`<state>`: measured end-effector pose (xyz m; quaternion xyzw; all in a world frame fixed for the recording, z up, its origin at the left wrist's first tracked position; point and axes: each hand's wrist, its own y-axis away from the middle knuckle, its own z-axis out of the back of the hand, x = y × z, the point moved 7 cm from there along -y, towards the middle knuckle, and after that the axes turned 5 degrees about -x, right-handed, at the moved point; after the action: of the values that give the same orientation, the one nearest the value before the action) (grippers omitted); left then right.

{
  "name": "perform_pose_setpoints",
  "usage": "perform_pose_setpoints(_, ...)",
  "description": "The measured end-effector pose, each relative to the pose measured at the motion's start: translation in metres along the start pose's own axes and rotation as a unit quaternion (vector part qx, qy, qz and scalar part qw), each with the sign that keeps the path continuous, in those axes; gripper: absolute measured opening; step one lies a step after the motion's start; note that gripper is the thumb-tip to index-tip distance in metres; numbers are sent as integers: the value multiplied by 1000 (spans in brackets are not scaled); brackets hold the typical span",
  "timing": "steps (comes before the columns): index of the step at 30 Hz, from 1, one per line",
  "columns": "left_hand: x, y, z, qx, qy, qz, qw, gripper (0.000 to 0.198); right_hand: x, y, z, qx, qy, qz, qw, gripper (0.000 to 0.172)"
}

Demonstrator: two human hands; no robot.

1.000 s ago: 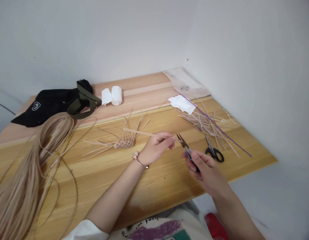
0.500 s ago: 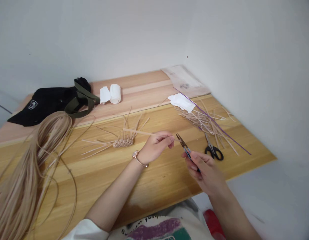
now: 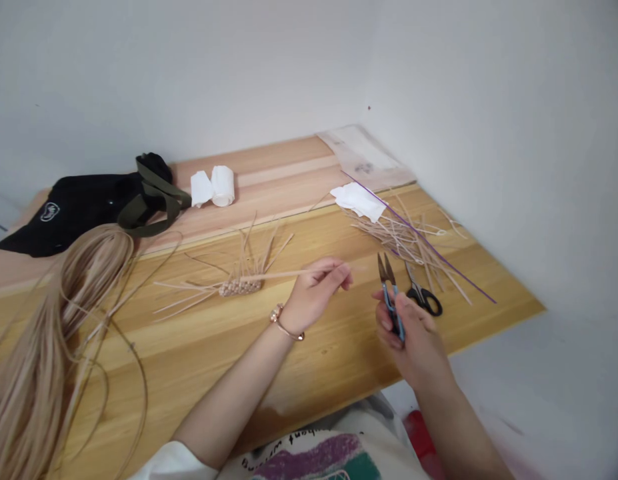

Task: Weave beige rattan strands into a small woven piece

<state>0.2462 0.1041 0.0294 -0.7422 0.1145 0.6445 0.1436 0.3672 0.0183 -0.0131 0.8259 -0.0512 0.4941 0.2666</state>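
Observation:
My left hand (image 3: 321, 287) pinches a thin tan weaving strip (image 3: 276, 275) between thumb and fingers. One end of the strip pokes out past the fingertips to the right; the other reaches left over a small woven piece (image 3: 240, 287) lying on the table, with loose strands spreading from it. In my right hand (image 3: 411, 333) is a pair of blue-handled thread snips (image 3: 390, 293), blades parted and pointing up and away. The snips are apart from the strip. Black-handled scissors (image 3: 425, 300) lie just behind my right hand.
A large bundle of tan strands (image 3: 43, 360) covers the table's left side. Behind it sit a black bag (image 3: 89, 207) and a white paper roll (image 3: 223, 186). Loose strips (image 3: 413, 243), a purple strip, white tissue (image 3: 359, 201) and a plastic bag (image 3: 369, 160) lie at the right.
My right hand has drawn the snips slightly away from the strip and turned them more upright, their blades wider apart. The strip in my left hand has tipped nearer level.

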Motion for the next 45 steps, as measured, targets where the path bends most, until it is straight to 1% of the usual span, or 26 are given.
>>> perform_pose_setpoints(2,-1,6,2,-97,18,-7,995,30,1,5,-7,-1,-27,12,1000,38)
perform_pose_setpoints(4,-2,14,0,-165,21,-12,986,29,2,10,-18,8,-46,24,999,37)
perform_pose_setpoints(7,-5,24,-9,-194,4,-15,981,28,2,18,-35,36,-62,38,997,35)
perform_pose_setpoints(9,-7,28,-14,-196,11,-9,981,30,2,22,-44,44,-76,46,995,34)
perform_pose_setpoints(11,-7,31,-17,-193,32,11,981,32,1,25,-48,35,-89,56,994,32)
perform_pose_setpoints(16,-2,37,-19,-192,67,72,976,40,0,30,-49,3,-92,66,994,39)
perform_pose_setpoints(20,-5,38,-19,-188,75,65,977,39,-1,31,-48,-19,-88,61,994,38)
perform_pose_setpoints(26,-9,37,-21,-180,72,44,980,37,1,33,-51,-15,-105,62,992,38)
perform_pose_setpoints(32,-12,38,-24,-168,84,75,979,40,0,35,-55,-19,-113,57,992,37)
perform_pose_setpoints(37,-9,40,-26,-167,95,110,975,45,0,36,-56,-23,-122,46,991,38)
perform_pose_setpoints(42,-7,41,-25,-174,86,122,973,51,0,37,-56,-27,-125,33,991,37)
perform_pose_setpoints(45,-10,39,-26,-169,88,110,976,47,-1,37,-56,-32,-123,30,991,37)
